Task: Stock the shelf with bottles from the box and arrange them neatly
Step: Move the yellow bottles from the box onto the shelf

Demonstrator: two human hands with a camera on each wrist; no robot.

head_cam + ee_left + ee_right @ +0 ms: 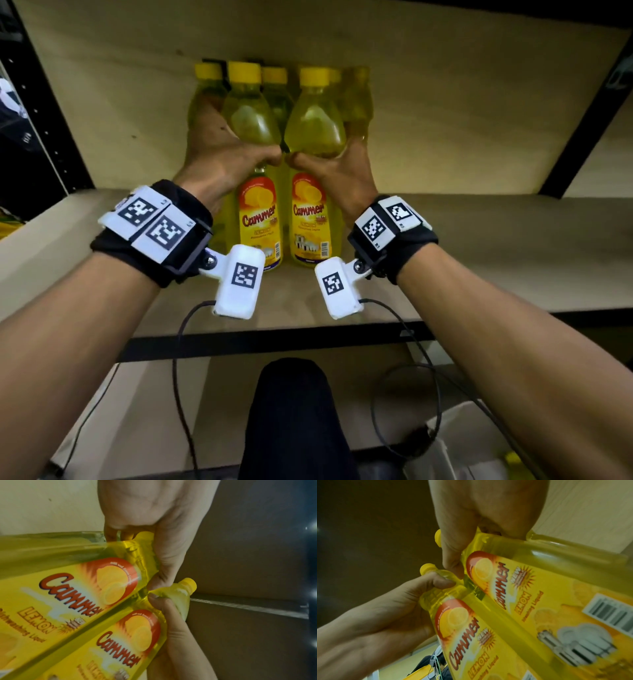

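Two yellow lemon dishwashing-liquid bottles stand side by side at the front of the wooden shelf. My left hand grips the left bottle around its shoulder. My right hand grips the right bottle the same way, and my thumbs nearly meet between them. Several more yellow-capped bottles stand behind, against the back panel. The left wrist view shows my left hand around its bottle. The right wrist view shows my right hand around its bottle.
A black shelf upright runs along the left, and a black front rail edges the shelf. Bare shelf board lies on both sides of the bottles. Below are cables, my dark-clad knee and a white container at lower right.
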